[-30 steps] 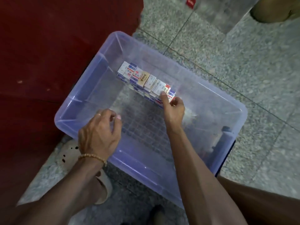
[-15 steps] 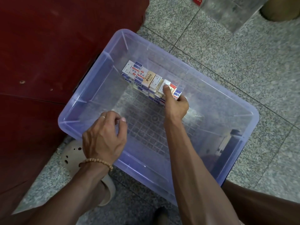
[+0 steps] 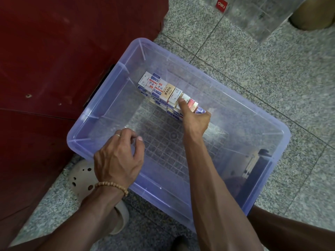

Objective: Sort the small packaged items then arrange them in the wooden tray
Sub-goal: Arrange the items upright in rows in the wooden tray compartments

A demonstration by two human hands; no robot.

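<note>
Against the far long wall of the translucent lilac plastic storage bin (image 3: 272, 124), toward its far-left corner, sat a packed block of small printed cardboard packets (image 3: 161, 89) stacked in layers, mostly white with blue and red print, one tan-faced, one pinkish-red at the block's right end. Right hand (image 3: 196, 120) was inside the bin at that right end, thumb laid on top of the packets, other fingers curled around the end packets, gripping them. Left hand (image 3: 117, 158) hovered over the bin's near-left rim, fingers loosely curled, holding nothing; ring on one finger, beaded wooden bracelet (image 3: 112, 185) on the wrist. Bin floor showed a moulded grid pattern. Bin rested on speckled grey granite floor tiles (image 3: 272, 60). Dark red panel (image 3: 63, 51) stood along the bin's left side. Beige perforated clog (image 3: 81, 178) lay near the bin's near-left corner. Clear box with red label (image 3: 253, 13) sat beyond the far edge.
</note>
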